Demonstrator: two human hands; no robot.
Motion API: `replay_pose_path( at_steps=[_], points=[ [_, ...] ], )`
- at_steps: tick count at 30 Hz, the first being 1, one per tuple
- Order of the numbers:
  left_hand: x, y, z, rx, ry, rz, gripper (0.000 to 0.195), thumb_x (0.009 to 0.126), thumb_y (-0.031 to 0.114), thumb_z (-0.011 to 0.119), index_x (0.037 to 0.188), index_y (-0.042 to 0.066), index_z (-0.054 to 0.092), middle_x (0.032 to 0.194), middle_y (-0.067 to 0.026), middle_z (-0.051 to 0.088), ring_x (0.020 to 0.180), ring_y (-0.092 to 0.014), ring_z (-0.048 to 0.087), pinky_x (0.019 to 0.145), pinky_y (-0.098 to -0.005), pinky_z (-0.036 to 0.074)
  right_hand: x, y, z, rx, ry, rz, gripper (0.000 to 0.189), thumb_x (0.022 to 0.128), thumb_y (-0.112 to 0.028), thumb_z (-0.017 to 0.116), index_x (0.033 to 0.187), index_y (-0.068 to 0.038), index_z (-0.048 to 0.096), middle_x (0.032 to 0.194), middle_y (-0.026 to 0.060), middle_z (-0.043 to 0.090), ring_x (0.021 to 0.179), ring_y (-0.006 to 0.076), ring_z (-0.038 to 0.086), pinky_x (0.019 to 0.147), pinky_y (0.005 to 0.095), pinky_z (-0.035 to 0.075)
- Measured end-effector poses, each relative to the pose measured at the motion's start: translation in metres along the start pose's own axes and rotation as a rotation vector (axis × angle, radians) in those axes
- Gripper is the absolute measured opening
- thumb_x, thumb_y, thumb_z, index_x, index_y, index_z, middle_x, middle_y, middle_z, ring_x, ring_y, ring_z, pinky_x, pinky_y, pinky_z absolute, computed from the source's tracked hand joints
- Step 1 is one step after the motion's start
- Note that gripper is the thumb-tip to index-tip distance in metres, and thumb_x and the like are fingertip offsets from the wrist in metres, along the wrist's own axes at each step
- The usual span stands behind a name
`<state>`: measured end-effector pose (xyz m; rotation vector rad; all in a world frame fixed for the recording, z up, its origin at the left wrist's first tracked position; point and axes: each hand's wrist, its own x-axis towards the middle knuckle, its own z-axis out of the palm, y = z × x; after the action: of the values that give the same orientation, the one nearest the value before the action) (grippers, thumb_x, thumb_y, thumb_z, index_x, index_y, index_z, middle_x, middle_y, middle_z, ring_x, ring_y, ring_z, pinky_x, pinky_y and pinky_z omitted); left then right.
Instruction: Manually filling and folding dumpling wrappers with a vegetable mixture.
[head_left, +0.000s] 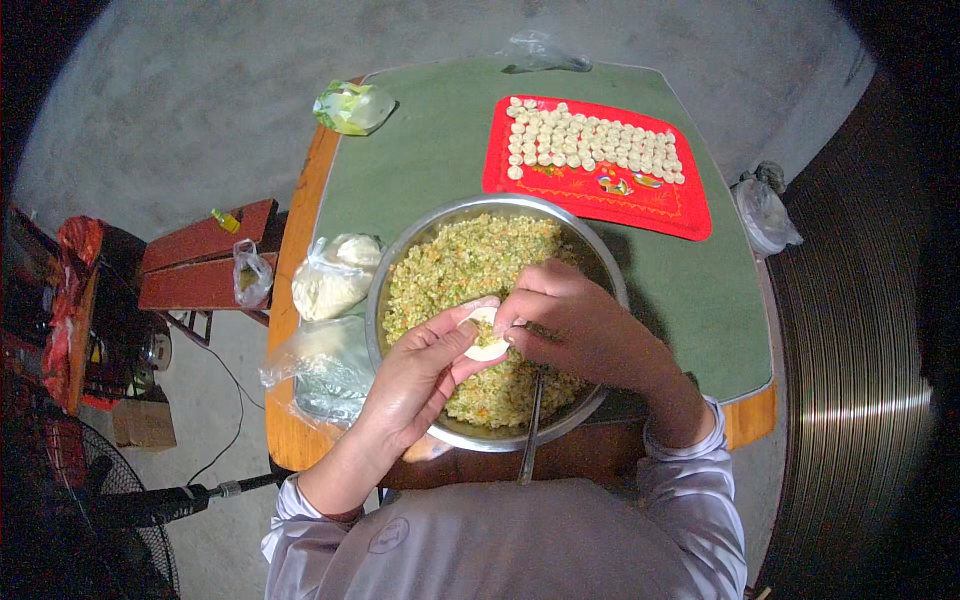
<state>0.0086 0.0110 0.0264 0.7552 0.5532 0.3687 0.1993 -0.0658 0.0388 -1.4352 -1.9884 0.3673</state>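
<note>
My left hand (427, 356) holds a round dough wrapper (491, 349) with a little chopped filling in its middle. At the wrapper's right edge, the fingertips of my right hand (559, 319) pinch the dough. Both hands are above a large stainless steel bowl (598, 246) of chopped vegetable filling (469, 251), with green and orange bits. A metal spoon (534, 420) stands in the filling, its handle over the near rim. Beyond the bowl lies a red patterned tray (645, 214) bearing rows of small folded dumplings (592, 139).
Plastic bags with pale dough or flour (334, 281) sit left of the bowl on the green-covered table (427, 157). A green-and-white packet (356, 109) is at the far left corner, a clear bag (547, 52) at the far edge. A red bench (210, 259) and a fan (150, 499) stand left.
</note>
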Motion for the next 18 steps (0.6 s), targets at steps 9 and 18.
replay_pose_path(
  at_steps=[9,18],
  points=[
    [-0.0018,-0.0006,0.0029,-0.025,0.039,0.004,0.029,0.094,0.01,0.048,0.119,-0.006,0.049,0.112,-0.014,0.059,0.102,-0.019,0.06,0.091,-0.0291,0.05,0.003,0.0008,-0.0032,-0.034,-0.018,-0.034,0.01,0.082,-0.014,0.059,0.086,-0.005,0.06,0.082,0.0101,0.052,0.083,0.0275,0.052,0.078,0.0374,0.042],
    [-0.0031,0.0004,0.0061,-0.03,0.053,-0.015,0.025,0.093,0.01,0.049,0.114,-0.004,0.053,0.109,-0.0145,0.061,0.1,-0.02,0.061,0.09,-0.0303,0.051,0.0031,0.0001,0.0016,0.011,0.06,-0.051,0.009,0.081,-0.014,0.053,0.081,-0.008,0.059,0.081,0.0081,0.053,0.081,0.0269,0.053,0.076,0.0379,0.044]
  ],
)
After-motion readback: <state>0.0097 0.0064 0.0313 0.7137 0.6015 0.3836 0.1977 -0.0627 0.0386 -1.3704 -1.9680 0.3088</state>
